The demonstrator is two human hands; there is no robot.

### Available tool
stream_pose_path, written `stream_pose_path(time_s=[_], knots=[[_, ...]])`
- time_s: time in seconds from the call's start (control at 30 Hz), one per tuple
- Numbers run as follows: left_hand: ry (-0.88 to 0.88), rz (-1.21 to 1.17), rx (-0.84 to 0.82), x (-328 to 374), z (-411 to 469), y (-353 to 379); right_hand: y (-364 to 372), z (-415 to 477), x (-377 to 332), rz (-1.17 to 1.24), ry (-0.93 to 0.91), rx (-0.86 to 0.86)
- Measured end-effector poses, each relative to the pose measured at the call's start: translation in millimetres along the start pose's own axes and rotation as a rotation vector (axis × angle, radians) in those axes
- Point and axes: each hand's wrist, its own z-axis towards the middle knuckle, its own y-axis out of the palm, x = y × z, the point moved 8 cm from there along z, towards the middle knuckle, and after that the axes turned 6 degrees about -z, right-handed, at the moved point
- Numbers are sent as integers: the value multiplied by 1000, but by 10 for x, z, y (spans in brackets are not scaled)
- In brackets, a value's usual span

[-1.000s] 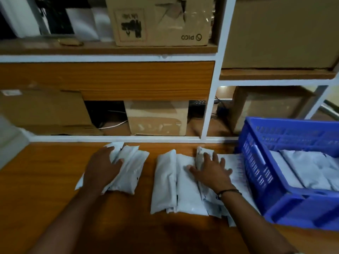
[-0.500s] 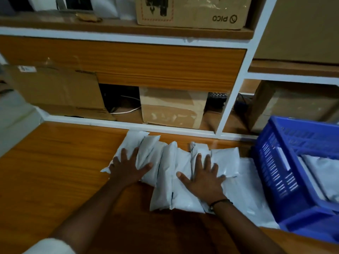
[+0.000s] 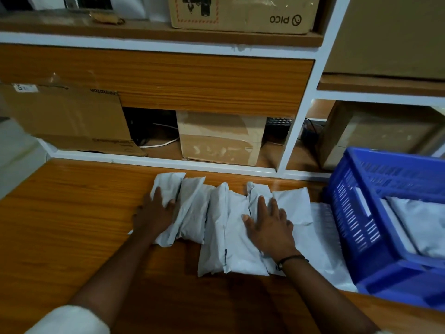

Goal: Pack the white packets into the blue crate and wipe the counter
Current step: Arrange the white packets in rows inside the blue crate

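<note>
1. The left hand (image 3: 156, 214) lies palm down with its fingers straight and slightly spread, pressing on the leftmost of the white packets (image 3: 216, 227). It is blurred, so whether the thumb tucks under an edge I cannot tell.
2. The right hand (image 3: 267, 225) also lies flat, fingers fanned apart, resting on the packets in the middle of the row. It grips nothing. A dark band (image 3: 289, 259) circles its wrist.
3. The white packets lie in an overlapping row on the wooden surface (image 3: 60, 225), long sides touching, some tilted against their neighbours. They run from under the left hand, past the right hand, toward the right.
4. At the right end a flat packet (image 3: 322, 237) reaches to the wall of the blue crate (image 3: 356, 213).
5. The blue crate stands on the surface just beside the row, and more packets (image 3: 419, 220) lie inside it.
6. A white sleeve (image 3: 69, 319) shows at the lower left.
7. Behind the surface a white-framed shelf unit (image 3: 297, 121) holds boxes. A cardboard box (image 3: 219, 138) sits in the compartment straight behind the packets, and a PICO box (image 3: 243, 13) stands upside down on the shelf above.
</note>
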Motion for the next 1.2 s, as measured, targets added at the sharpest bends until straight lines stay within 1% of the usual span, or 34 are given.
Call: stream_pose_path(time_s=[0.13,0.27,0.33,0.4,0.5,0.57,0.63,0.67,0.7,0.77,0.87,0.93,1.03,1.13,1.2], knots=[[-10,58,-18,-64,36,3,14,-33,19,-20,8,26],[12,5,-43,30,96,-70,-17,11,2,-71,8,62],[28,-28,-26,88,66,-113,-26,29,-23,-81,-2,84],[47,-67,30,165,5,-214,-32,37,-46,-72,-11,83],[110,-140,151,389,-139,-445,-71,27,-71,-53,-36,82],[175,-201,191,622,-291,-545,-115,-1,-85,-40,-50,86],[249,-264,167,879,-492,-539,-163,-41,-131,-46,-70,83],[279,-281,130,998,-601,-487,-189,-53,-161,-41,-76,81],[296,-268,82,1102,-706,-393,-215,-57,-187,-33,-81,83],[304,-165,-13,1236,-899,-146,-231,-51,-240,-35,-101,88],[298,-7,-90,1338,-1063,184,-143,-19,-246,-33,-106,53],[267,32,-98,1337,-1092,310,-92,7,-192,-2,-58,38],[283,58,-88,1293,-1170,491,-91,24,-96,90,20,50],[296,115,-39,1261,-1277,604,-107,50,-42,113,38,66],[266,107,-54,1276,-1290,621,-105,84,-26,93,40,53]])
